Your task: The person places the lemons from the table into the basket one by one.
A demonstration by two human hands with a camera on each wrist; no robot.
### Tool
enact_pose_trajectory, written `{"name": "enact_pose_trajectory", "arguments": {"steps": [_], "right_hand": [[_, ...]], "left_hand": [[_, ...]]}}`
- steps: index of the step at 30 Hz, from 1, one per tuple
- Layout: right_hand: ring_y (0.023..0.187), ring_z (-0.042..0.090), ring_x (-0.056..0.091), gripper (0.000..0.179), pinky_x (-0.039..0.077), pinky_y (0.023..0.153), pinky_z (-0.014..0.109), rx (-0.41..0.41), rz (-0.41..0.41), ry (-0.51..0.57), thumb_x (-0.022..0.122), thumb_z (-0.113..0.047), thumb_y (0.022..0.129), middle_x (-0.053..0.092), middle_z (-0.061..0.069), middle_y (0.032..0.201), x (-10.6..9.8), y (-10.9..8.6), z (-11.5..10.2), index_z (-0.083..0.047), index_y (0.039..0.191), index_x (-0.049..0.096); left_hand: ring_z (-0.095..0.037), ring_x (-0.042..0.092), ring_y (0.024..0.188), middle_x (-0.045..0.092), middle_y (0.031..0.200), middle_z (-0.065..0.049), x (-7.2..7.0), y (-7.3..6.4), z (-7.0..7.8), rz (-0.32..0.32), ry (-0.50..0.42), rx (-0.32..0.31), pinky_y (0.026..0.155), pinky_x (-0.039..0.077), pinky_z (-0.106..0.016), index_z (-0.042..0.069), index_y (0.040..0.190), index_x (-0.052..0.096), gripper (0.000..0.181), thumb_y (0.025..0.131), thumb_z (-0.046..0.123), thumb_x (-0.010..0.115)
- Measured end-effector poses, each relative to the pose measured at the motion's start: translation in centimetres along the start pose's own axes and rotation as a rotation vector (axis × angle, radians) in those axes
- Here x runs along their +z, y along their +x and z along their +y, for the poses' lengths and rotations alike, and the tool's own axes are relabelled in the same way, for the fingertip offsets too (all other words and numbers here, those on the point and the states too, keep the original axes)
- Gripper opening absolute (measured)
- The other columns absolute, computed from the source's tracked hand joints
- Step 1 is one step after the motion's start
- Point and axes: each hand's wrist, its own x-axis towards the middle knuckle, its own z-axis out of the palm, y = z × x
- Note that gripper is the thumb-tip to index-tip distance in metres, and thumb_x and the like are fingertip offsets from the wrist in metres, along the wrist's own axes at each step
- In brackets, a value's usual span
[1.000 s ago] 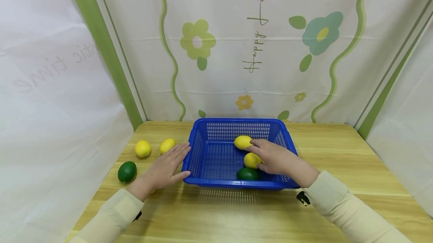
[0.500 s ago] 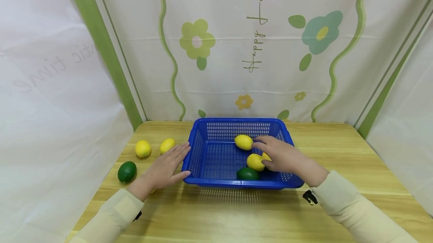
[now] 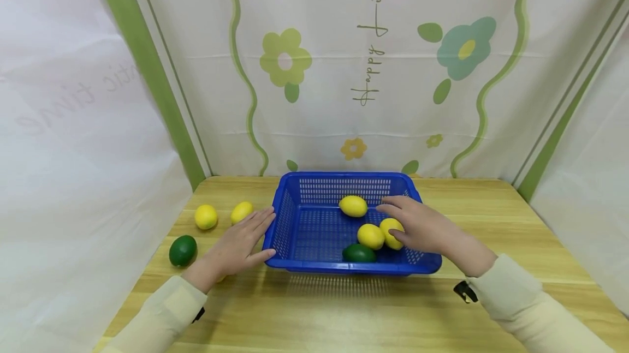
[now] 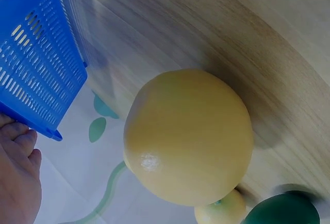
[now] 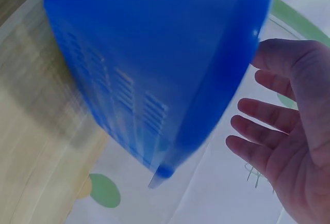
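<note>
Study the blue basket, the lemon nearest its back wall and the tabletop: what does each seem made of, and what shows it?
Blue basket: probably moulded plastic, satin; even colour, regular slots.
Lemon: smooth, softly shiny skin; real peel or plastic, unclear.
Tabletop: wood or wood-look laminate, fairly glossy; streaked grain, pale reflections.

Stretched forward now with left forearm [image 3: 159, 312] and right forearm [image 3: 526, 301], both angled inward from the lower corners, sleeved right down to the wrists [image 3: 474, 261]. Resting the left hand [image 3: 233, 246] back side up, with left fingers [image 3: 256, 224] straight and close together and with left thumb [image 3: 262, 257] poked well out. And over to the right, holding the right hand [image 3: 419, 226] loosely spread, with right fingers [image 5: 269, 114] gently bent, plain gaps between them, right thumb [image 5: 282, 53] held well apart, and palm [image 5: 300, 188] showing in the right wrist view.
</note>
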Motion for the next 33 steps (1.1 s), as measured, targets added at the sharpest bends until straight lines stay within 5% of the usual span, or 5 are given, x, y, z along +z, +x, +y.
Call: {"name": "enact_pose_trajectory", "arguments": {"steps": [18, 22, 25, 33], "right_hand": [[0.110, 0.036, 0.060, 0.045, 0.054, 0.086, 0.047, -0.124, 0.148, -0.010, 0.078, -0.012, 0.080, 0.061, 0.018, 0.120, -0.8, -2.0, 1.6, 0.001, 0.121, 0.062], [0.110, 0.037, 0.060, 0.047, 0.054, 0.086, 0.049, -0.141, 0.183, -0.002, 0.053, -0.038, 0.099, 0.061, 0.018, 0.121, -1.1, -2.5, 2.0, 0.002, 0.121, 0.062], [0.109, 0.037, 0.061, 0.063, 0.054, 0.084, 0.050, -0.147, 0.211, -0.005, 0.032, -0.049, 0.100, 0.062, 0.019, 0.121, -1.3, -2.9, 2.2, 0.003, 0.121, 0.062], [0.103, 0.034, 0.063, 0.056, 0.056, 0.078, 0.047, -0.208, 0.307, -0.022, 0.038, -0.045, 0.102, 0.063, 0.017, 0.119, -1.5, -3.8, 2.7, 0.002, 0.119, 0.063]], "left_hand": [[-0.029, 0.023, 0.144, 0.026, 0.156, -0.016, -0.3, 0.0, 0.1, -0.037, 0.036, -0.013, 0.116, 0.019, -0.044, -0.001, 0.150, 0.031, 0.080, 0.096, 0.055, 0.049], [-0.030, 0.023, 0.144, 0.027, 0.156, -0.016, -0.5, 0.0, 0.1, -0.039, 0.040, -0.009, 0.117, 0.018, -0.044, -0.002, 0.150, 0.031, 0.080, 0.096, 0.054, 0.049], [-0.031, 0.025, 0.143, 0.027, 0.156, -0.017, -0.6, 0.1, 0.1, -0.037, 0.050, 0.001, 0.117, 0.018, -0.044, -0.002, 0.149, 0.032, 0.080, 0.096, 0.054, 0.049], [-0.030, 0.023, 0.144, 0.027, 0.156, -0.016, -0.8, 0.1, 0.1, -0.048, 0.059, -0.002, 0.117, 0.017, -0.044, -0.002, 0.150, 0.032, 0.080, 0.096, 0.054, 0.050]]}}
